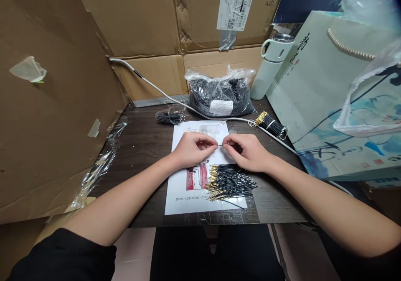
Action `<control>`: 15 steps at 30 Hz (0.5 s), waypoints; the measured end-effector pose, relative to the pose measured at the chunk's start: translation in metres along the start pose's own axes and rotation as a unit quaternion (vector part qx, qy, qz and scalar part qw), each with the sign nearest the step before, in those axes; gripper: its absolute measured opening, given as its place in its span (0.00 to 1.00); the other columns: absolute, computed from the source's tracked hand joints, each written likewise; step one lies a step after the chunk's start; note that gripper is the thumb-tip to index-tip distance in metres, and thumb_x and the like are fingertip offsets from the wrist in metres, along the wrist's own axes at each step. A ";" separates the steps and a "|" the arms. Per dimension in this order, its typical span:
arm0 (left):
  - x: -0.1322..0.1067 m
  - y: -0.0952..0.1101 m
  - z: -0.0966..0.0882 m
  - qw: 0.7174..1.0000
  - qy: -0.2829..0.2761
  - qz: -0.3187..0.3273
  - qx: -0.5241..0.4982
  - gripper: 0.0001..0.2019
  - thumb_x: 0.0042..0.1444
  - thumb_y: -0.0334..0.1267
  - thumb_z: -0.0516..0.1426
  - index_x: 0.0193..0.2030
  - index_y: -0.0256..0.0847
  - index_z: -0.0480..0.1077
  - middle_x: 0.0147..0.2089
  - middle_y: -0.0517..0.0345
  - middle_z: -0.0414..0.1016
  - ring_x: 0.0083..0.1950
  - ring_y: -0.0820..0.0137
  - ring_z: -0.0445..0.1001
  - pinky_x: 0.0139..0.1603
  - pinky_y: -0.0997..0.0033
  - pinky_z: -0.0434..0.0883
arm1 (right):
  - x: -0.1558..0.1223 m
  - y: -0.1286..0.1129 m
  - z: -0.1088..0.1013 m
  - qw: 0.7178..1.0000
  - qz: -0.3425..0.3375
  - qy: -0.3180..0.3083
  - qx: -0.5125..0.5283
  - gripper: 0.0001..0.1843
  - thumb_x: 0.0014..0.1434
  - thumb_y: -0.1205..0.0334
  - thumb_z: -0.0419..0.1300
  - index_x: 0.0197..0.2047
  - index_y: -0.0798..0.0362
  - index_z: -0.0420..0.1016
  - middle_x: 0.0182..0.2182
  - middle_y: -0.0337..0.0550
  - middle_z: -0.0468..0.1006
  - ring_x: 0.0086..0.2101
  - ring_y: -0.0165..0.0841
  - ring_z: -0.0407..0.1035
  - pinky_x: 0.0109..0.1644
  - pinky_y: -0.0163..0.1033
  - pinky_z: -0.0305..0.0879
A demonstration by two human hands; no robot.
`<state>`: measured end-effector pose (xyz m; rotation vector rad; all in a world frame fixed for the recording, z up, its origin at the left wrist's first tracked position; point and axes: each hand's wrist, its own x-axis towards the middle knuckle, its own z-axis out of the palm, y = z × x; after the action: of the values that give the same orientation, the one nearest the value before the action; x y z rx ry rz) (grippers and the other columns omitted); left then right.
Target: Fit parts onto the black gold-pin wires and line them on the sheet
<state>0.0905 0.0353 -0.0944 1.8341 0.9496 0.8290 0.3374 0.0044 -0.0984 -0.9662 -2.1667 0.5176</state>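
Over a printed sheet (180,203), my left hand (196,149) and my right hand (247,150) face each other, fingertips pinched. A thin black wire (221,145) spans the small gap between them, one end in each pinch; its tips are hidden by my fingers. Just below my right hand lies a loose pile of short black wires (233,180), with gold-coloured terminals at their left ends. One wire rests a little apart at the pile's lower edge. A small clear plastic tray (211,131) sits on the sheet behind my fingers, partly covered by them.
At the back stands a clear bag of black pieces (221,95). Tied wire bundles lie left (170,118) and right (272,124). A white cable (159,89) crosses the table. A flask (271,67) and paper bag (338,93) stand right; cardboard (56,105) walls the left.
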 end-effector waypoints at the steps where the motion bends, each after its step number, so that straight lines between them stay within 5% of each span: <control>1: 0.000 0.000 0.000 1.000 0.001 -0.002 0.000 0.08 0.60 0.38 0.69 0.42 0.36 0.87 0.39 0.49 0.87 0.37 0.70 0.81 0.41 0.72 0.78 | 0.000 0.000 0.000 1.000 0.001 0.001 0.001 0.05 0.72 0.64 0.60 0.44 0.53 0.77 0.31 0.38 0.78 0.30 0.30 0.69 0.37 0.38 0.64; 15: -0.001 0.001 0.001 1.000 0.010 -0.007 -0.003 0.07 0.60 0.37 0.69 0.42 0.37 0.88 0.40 0.49 0.88 0.37 0.69 0.83 0.40 0.71 0.80 | -0.002 0.000 0.001 1.000 0.004 -0.004 0.013 0.04 0.72 0.63 0.60 0.46 0.52 0.76 0.33 0.39 0.80 0.31 0.31 0.70 0.38 0.39 0.65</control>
<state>0.0910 0.0337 -0.0944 1.8151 0.9690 0.8419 0.3379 0.0028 -0.1005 -0.9619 -2.1593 0.5531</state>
